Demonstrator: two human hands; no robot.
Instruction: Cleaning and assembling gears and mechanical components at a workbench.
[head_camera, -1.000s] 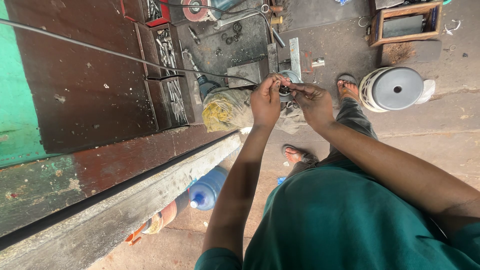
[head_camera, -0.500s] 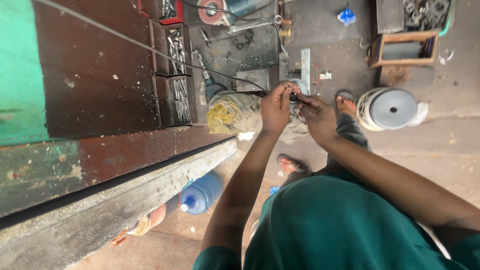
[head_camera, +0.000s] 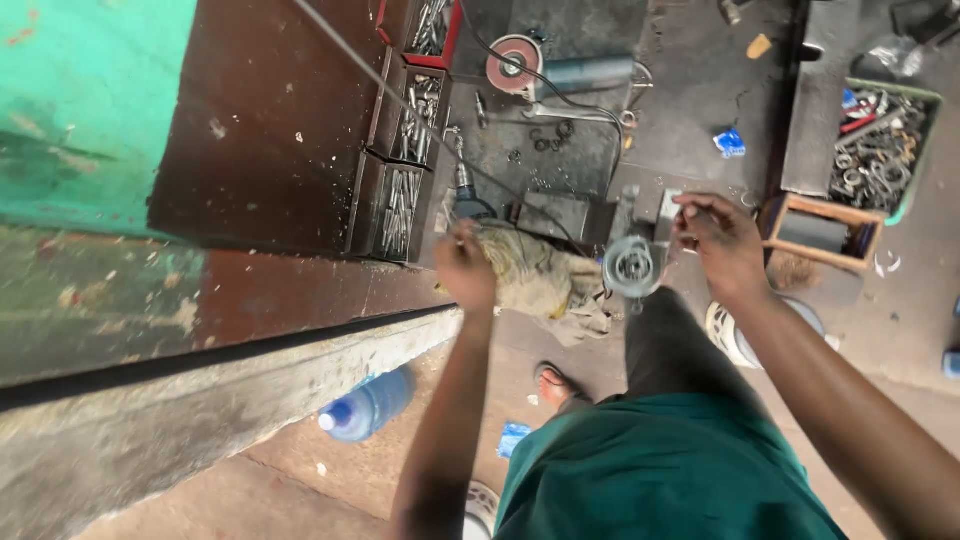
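Left hand (head_camera: 466, 268) raised and clenched into a fist, apparently pinching the end of a thin wire (head_camera: 400, 95) that runs up and away toward the top of the view; exact grip hard to make out. Right hand (head_camera: 716, 238) held apart from the left, fingers (head_camera: 690, 212) curled and pinched together; whether anything small sits between them cannot be told. Round metal ring (head_camera: 631, 267), blurred, between the two hands and just left of the right one; contact with either hand unclear. Below the hands, a crumpled yellowish sack (head_camera: 535, 272) on the dirty floor. Beside the left hand, divided metal trays of bolts (head_camera: 400, 185) along the edge of a brown steel plate (head_camera: 260, 120). Farther up, an angle grinder (head_camera: 560, 70) with its black cord. To the right, a small wooden box (head_camera: 818, 228) and a green crate of scrap metal (head_camera: 885, 140). Lower left, a blue plastic bottle (head_camera: 368, 405) lying near a concrete ledge (head_camera: 200, 420).
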